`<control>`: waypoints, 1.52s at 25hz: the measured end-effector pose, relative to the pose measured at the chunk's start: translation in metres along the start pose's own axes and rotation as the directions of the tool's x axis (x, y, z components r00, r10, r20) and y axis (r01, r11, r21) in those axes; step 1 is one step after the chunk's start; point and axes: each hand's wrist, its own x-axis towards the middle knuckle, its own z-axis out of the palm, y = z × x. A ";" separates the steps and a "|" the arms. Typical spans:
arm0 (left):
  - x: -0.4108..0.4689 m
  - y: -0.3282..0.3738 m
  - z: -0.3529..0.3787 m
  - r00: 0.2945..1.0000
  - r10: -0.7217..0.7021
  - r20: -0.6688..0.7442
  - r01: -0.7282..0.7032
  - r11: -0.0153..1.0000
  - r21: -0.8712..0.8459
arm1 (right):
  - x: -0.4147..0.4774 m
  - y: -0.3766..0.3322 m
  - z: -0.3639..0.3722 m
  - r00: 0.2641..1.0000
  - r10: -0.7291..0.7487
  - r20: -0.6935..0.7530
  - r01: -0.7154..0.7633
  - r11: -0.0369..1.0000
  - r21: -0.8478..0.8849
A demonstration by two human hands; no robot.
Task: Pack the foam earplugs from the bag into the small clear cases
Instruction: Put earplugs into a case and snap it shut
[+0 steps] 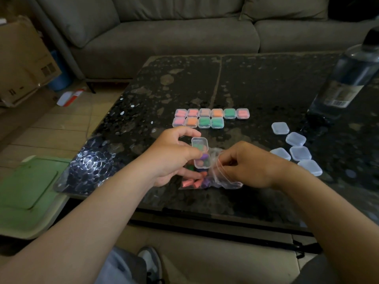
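A: Arms, entry one?
B: Left forearm (92,212) and right forearm (328,201) bare to the frame edge. Left hand (174,154) and right hand (250,165) bare as well.
A: Clothing, lower frame?
B: Pale grey-blue trouser leg (119,267) at bottom centre. Darker grey fabric (328,271) at bottom right, too blurred to identify.
A: Footwear?
B: One shoe (150,261), grey and white, rounded toe, dark laces.

You are finding nothing readable here: the bottle (348,74) at two o'clock on the bench (256,78) is showing a label and barcode too blurred to read, and the cardboard box (22,62) at ten o'clock is carrying only indistinct printed marks.
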 end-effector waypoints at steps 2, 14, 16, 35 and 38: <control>0.000 0.000 0.001 1.000 0.006 0.006 -0.006 1.000 0.008 | 0.002 0.001 0.001 1.000 0.006 -0.020 -0.006 1.000 -0.008; -0.001 -0.001 0.003 1.000 0.013 0.009 -0.013 1.000 0.026 | 0.007 -0.002 0.009 0.995 0.080 -0.052 -0.083 0.995 -0.054; -0.001 -0.001 0.003 1.000 0.014 0.007 -0.015 0.999 0.030 | 0.007 -0.002 0.010 0.996 0.073 -0.060 -0.076 0.996 -0.054; 0.000 -0.002 0.004 0.999 0.047 0.011 -0.047 0.998 0.042 | 0.004 -0.004 0.005 0.997 0.065 -0.051 -0.067 0.997 -0.030; 0.000 -0.001 0.004 0.999 0.048 0.009 -0.048 0.997 0.055 | 0.004 -0.001 0.002 0.995 0.074 -0.062 -0.074 0.997 0.011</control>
